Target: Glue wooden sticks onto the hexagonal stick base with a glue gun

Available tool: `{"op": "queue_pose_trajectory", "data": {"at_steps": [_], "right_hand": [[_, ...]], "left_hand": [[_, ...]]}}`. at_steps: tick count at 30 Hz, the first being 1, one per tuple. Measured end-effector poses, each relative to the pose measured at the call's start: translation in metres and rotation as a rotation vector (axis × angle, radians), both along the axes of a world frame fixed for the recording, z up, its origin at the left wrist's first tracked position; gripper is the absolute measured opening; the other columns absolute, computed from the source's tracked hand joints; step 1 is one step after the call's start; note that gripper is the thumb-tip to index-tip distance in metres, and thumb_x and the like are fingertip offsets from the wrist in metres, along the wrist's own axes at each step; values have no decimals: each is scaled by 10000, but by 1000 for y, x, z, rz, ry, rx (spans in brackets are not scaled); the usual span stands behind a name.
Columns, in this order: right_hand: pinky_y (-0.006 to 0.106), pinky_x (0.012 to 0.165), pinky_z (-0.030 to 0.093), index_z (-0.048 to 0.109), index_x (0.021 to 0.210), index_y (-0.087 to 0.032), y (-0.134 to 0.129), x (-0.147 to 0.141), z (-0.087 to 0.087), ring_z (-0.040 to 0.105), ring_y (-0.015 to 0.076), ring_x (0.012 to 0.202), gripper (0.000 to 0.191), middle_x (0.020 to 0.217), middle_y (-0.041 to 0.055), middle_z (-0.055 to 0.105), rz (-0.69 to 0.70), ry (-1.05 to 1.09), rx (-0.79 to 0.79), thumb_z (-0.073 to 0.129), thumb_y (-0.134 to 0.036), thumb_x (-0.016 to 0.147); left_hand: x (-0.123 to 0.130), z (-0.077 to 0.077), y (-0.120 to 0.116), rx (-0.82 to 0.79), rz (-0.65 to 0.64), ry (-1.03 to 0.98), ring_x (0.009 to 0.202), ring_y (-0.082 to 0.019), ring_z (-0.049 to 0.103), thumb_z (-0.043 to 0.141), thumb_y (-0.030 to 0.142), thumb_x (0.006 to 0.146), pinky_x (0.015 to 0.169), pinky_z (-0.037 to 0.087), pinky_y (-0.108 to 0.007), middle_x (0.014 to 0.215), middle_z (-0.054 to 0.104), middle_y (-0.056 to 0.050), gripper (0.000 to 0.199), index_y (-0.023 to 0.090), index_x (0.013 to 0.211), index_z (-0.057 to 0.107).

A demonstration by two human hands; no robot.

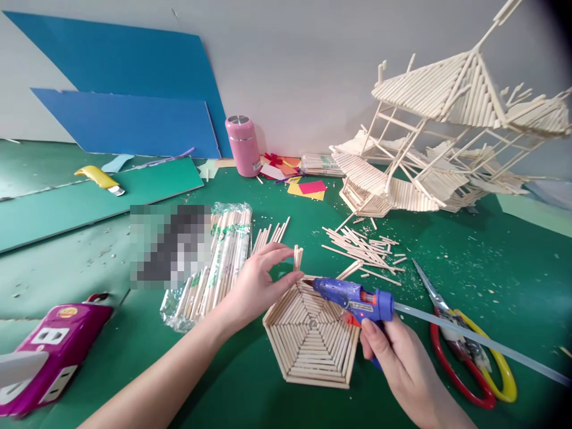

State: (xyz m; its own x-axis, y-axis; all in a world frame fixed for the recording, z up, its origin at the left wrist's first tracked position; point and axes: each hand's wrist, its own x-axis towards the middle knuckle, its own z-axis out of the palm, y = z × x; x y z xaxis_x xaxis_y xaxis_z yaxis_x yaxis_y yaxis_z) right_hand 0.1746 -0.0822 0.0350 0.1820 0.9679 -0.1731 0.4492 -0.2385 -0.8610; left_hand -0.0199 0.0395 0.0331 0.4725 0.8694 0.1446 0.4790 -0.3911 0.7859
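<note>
My left hand [266,280] pinches a short bundle of wooden sticks [297,258], held upright by the far corner of a hexagonal stick panel [313,372]. The panel lies flat on the green table, its sticks laid in rings around a small centre hole. In my right hand [397,351] is a blue hot glue gun [353,296], gripped by its handle. Its nozzle points left, close to the base of the upright sticks; whether it touches them I cannot tell. A long clear glue stick [473,338] juts from the gun's back.
Loose sticks [361,247] lie behind the panel, scissors [465,345] at the right. A stick-built pavilion model [429,131] stands at back right. Left are packaged sticks [218,262], a purple power strip [62,339] and a yellow cutter [98,177]. A pink flask [242,149] stands at the wall.
</note>
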Motion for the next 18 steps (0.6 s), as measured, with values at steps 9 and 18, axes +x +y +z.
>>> {"op": "queue_pose_trajectory", "data": {"at_steps": [9, 18], "right_hand": [[251, 488, 385, 515, 923, -206, 7, 6, -10, 520, 166, 522, 266, 580, 3, 513, 192, -182, 38, 323, -390, 902], [239, 468, 427, 510, 851, -200, 9, 4, -17, 603, 197, 631, 251, 576, 22, 541, 208, -283, 122, 318, -351, 906]], "left_hand": [[5, -2, 5, 7, -86, -62, 673, -142, 534, 462, 230, 846, 616, 422, -277, 702, 585, -55, 238, 132, 703, 625], [5, -8, 7, 17, -87, -88, 643, -129, 526, 484, 212, 840, 591, 421, -271, 681, 596, -52, 228, 119, 710, 647]]}}
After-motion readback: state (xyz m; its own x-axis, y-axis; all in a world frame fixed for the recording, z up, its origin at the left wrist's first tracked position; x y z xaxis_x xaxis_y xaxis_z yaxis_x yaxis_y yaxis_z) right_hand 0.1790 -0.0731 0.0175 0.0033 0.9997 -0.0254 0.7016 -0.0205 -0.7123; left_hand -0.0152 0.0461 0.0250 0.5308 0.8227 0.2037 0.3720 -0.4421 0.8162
